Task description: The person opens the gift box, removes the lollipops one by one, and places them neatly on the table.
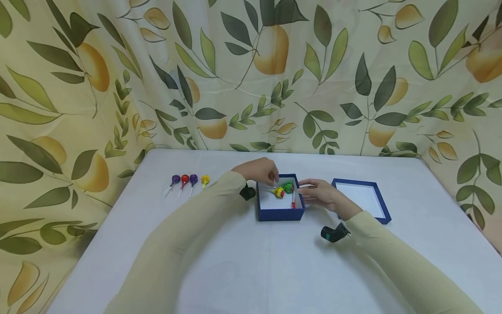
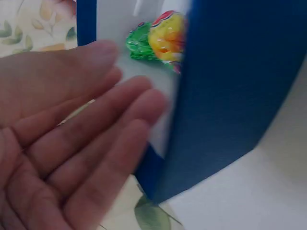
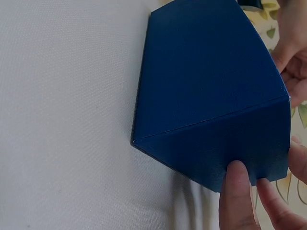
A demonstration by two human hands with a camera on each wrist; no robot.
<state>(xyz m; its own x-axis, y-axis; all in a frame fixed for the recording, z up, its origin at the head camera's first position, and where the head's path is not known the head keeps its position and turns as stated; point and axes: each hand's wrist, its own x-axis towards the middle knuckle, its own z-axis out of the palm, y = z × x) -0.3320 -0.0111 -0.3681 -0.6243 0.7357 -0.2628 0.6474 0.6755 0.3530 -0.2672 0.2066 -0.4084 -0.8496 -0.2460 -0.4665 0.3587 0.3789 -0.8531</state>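
A dark blue box (image 1: 280, 214) with a white inside stands in the middle of the table. Inside lie a yellow-and-red lollipop (image 1: 279, 192), a green lollipop (image 1: 288, 188) and a red-wrapped one (image 1: 293, 205) near the right wall. My left hand (image 1: 262, 170) hovers over the box's back left corner. In the left wrist view its fingers (image 2: 110, 158) are loosely extended, with nothing visible between them and the thumb. My right hand (image 1: 319, 194) is at the box's right side; in the right wrist view, fingertips (image 3: 237, 175) touch the outer wall.
On the left of the table, a row holds two purple lollipops (image 1: 175, 179), a red lollipop (image 1: 185, 179) and a yellow lollipop (image 1: 205, 179). The blue-rimmed lid (image 1: 362, 198) lies inside up to the right, behind my right wrist. A patterned curtain (image 1: 251, 100) hangs behind the table.
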